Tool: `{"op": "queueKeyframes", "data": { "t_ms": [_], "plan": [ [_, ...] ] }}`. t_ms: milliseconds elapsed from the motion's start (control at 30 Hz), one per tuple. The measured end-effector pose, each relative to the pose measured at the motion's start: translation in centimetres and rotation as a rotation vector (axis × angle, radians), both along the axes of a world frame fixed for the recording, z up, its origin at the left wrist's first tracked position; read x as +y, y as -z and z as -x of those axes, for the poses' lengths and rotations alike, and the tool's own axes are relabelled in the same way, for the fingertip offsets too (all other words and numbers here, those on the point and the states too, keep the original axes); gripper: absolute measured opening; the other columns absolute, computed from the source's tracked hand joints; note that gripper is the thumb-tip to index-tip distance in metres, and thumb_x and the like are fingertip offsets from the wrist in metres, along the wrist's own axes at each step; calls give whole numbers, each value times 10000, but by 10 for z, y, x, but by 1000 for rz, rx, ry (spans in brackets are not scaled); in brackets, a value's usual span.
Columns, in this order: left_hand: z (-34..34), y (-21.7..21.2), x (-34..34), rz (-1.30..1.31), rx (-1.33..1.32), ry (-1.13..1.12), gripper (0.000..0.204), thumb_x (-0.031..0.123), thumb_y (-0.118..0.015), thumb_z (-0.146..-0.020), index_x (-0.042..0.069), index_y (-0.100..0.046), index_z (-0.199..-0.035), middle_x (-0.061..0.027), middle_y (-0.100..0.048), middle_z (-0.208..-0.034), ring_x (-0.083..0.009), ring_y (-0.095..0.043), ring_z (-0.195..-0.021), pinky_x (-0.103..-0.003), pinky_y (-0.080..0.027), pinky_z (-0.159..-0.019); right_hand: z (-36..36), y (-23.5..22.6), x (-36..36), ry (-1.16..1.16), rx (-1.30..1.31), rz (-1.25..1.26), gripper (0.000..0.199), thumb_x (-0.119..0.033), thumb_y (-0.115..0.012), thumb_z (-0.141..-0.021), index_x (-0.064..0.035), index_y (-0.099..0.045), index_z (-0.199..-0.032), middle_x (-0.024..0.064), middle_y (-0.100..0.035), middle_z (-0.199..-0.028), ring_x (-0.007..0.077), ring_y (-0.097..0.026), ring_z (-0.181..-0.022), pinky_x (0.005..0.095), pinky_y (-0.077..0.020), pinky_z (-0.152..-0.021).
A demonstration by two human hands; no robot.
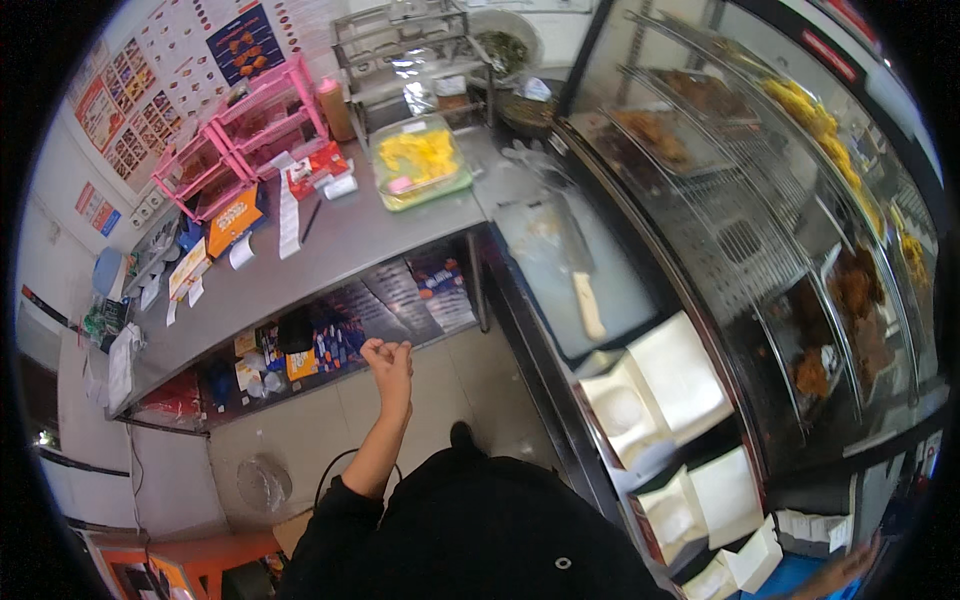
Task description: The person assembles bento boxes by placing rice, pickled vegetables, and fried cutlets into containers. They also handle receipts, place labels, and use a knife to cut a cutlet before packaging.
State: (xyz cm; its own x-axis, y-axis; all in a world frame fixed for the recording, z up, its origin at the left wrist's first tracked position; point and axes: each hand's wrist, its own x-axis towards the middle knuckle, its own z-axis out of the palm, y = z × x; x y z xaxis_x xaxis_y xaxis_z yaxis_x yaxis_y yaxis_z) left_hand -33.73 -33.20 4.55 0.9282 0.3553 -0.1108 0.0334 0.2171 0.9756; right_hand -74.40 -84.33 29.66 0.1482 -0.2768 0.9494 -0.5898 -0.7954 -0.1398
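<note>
Left hand: raised at the end of an outstretched forearm, fingers curled loosely into a near-closed fist; nothing can be made out inside it and nothing is touched.

Steel counter: lies beyond the hand, apart from it; a shelf of packets is seen beneath it.

Clear container of yellow food: set on the counter's far part, beside a pink rack.

Cleaver with pale handle: laid on a white cutting board to the hand's right.

Open white boxes: ranged along the glass display case.

Right hand: only an arm and hand at the lower right rim are seen, cut off; whose they are cannot be told.
</note>
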Motion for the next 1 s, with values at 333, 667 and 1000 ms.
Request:
{"op": "queueKeyframes", "data": {
  "t_ms": [333, 667, 1000],
  "plan": [
    [-106, -15, 93, -48, 2, 102, 90, 103, -555, -908, 95, -481, -958, 38, -424, -691, -41, -388, -544, -193, -290, -454, -524, 138, 248, -1152, 250, -805, 106, -91, -626, -844, 3, -662, -877, 92, -627, -864, 163, -604, -784, 268, -475, -628],
    [-268, -74, 81, -122, 144, 299, 179, 55, -579, -866, 48, -506, -1030, -2, -510, -770, -80, -485, -645, -220, -400, -567, -1074, 145, 215, -1048, 318, -645, 182, -152, -611, -820, -47, -689, -946, 125, -690, -826, 256, -660, -771, 333, -502, -720],
    [-448, -108, 32, 196, 71, 549, 417, 301, -575, -900, 39, -449, -1199, -121, -510, -1123, -237, -522, -1063, -383, -418, -922, -1173, 130, 190, -1231, 149, -857, 123, -162, -630, -826, -44, -597, -831, 56, -616, -773, 196, -604, -739, 320, -470, -671]
  ]
}}
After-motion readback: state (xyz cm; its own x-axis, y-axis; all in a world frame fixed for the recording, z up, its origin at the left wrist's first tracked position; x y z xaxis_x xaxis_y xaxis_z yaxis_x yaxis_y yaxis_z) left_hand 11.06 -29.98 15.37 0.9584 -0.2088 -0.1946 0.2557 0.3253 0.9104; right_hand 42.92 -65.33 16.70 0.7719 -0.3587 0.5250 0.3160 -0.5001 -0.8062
